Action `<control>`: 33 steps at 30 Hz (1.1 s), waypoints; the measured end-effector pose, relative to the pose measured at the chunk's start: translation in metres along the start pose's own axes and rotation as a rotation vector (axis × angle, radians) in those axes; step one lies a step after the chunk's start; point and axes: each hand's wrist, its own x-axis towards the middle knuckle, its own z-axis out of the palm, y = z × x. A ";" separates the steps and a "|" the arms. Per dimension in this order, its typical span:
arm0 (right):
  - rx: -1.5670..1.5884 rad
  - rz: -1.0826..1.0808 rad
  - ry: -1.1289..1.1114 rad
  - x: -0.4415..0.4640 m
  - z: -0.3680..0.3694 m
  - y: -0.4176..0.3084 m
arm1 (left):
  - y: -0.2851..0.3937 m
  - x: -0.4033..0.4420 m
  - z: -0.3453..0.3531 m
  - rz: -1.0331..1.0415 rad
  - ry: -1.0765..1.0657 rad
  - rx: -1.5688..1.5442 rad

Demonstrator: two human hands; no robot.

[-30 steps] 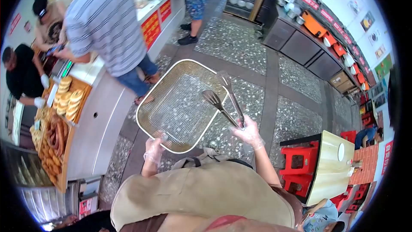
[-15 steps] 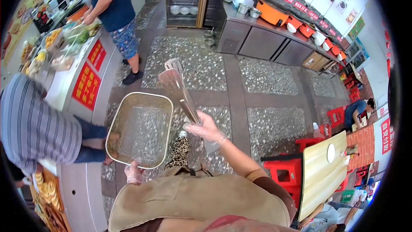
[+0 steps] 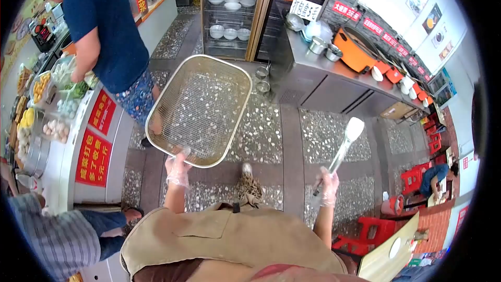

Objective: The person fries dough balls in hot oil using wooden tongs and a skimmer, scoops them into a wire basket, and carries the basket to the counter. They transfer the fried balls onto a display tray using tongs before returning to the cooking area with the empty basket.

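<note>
My left hand (image 3: 178, 171), in a clear plastic glove, grips the near rim of a rectangular wire-mesh basket (image 3: 203, 107). The basket is held out in front of me above the floor, and its mesh bottom shows the speckled floor through it. Off to the right, my gloved right hand (image 3: 327, 185) is closed round a pair of metal serving tongs (image 3: 342, 151). The tongs point up and away, their broad, pale ends well apart from the basket. The dark handle ends stick out below my fist.
A person in a dark blue shirt (image 3: 107, 26) stands at the food counter (image 3: 73, 188) on the left. Nearer, another wears a striped shirt (image 3: 55, 240). Ahead stand a dish cabinet (image 3: 229, 15) and a steel counter (image 3: 323, 89). Red stools (image 3: 373, 232) and a table (image 3: 383, 261) are at right.
I have moved forward, closer to the counter and cabinet. The basket has gone up and forward in view. The tongs have swung right, away from the basket. Both hands keep their hold.
</note>
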 end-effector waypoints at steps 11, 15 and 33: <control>-0.111 -0.011 -0.690 0.300 0.326 -0.053 | 0.036 0.187 0.108 -0.003 0.252 0.014; -0.262 0.022 -1.098 0.332 0.518 -0.086 | 0.061 0.262 0.136 -0.020 0.317 -0.005; -0.082 -0.078 -1.057 0.578 1.058 -0.089 | 0.306 0.835 0.217 0.023 0.218 0.002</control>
